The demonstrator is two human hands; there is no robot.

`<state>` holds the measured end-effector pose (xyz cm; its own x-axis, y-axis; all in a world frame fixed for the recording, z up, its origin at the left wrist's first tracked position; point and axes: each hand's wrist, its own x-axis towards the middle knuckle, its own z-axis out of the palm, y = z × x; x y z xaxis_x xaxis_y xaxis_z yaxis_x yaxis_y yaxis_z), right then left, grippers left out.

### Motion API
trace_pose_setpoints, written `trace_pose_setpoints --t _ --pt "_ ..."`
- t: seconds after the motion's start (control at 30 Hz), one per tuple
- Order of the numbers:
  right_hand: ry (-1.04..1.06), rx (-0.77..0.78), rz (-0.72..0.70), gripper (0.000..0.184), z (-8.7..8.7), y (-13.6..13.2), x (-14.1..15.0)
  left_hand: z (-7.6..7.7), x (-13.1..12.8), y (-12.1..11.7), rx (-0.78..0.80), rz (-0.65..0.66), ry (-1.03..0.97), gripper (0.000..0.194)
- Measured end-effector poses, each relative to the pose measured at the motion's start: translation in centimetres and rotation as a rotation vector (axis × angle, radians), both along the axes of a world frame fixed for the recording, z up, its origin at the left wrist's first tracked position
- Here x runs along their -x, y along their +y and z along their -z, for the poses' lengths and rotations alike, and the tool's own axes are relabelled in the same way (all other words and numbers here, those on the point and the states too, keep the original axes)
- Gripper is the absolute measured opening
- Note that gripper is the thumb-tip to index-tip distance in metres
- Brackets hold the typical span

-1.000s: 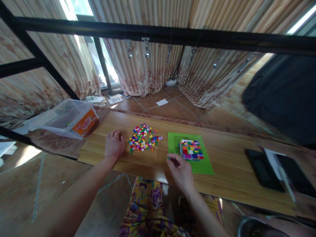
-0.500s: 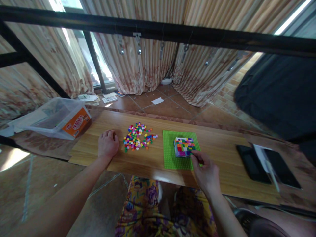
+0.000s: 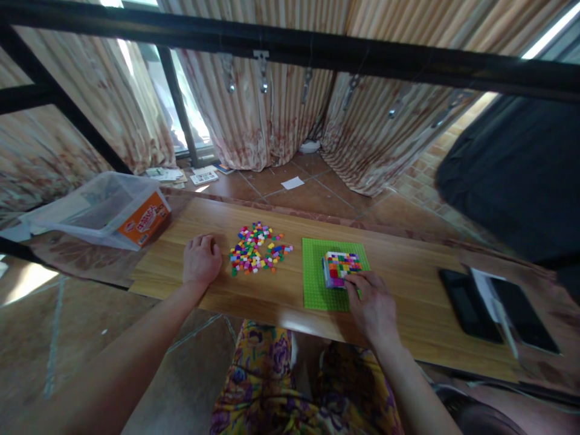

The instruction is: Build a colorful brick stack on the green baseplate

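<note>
My right hand (image 3: 372, 302) reaches over the front of a block built of small multicoloured toy bricks (image 3: 336, 273). Its thumb and fingers are pinched together on the block's top near the front right, covering part of it; whatever lies between the fingertips is hidden. The block sits on a green studded baseplate (image 3: 312, 290). My left hand (image 3: 202, 260) rests palm down on the wooden table, its fingers curled in. Just right of it lies a loose pile of tiny coloured bricks (image 3: 254, 251).
A clear plastic box (image 3: 102, 208) with an orange label stands beyond the table's left end. Toward the right end of the wooden table (image 3: 408, 272) lie a black tablet-like device (image 3: 469, 305), papers, a pen and another dark device (image 3: 525, 314). A black metal bar (image 3: 290, 42) crosses above.
My right hand has moved right from the baseplate's left front, where a small green piece showed at its fingertips, onto the brick block. My left hand stays resting; the camera view shifted slightly.
</note>
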<state>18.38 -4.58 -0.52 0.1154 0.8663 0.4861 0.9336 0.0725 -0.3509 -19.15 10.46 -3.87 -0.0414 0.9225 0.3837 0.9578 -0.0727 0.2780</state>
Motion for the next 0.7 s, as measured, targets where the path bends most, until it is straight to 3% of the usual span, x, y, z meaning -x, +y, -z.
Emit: trace_pose_setpoints --t 0.27,0.7 --pt "0.149 -0.072 0.102 0.022 0.7 0.4 0.3 0.2 0.1 0.1 -0.01 0.012 -0.007 0.031" --pt "-0.001 -0.181 0.074 0.026 2.2 -0.7 1.1 0.1 0.1 0.0 -0.012 0.015 -0.002 0.033"
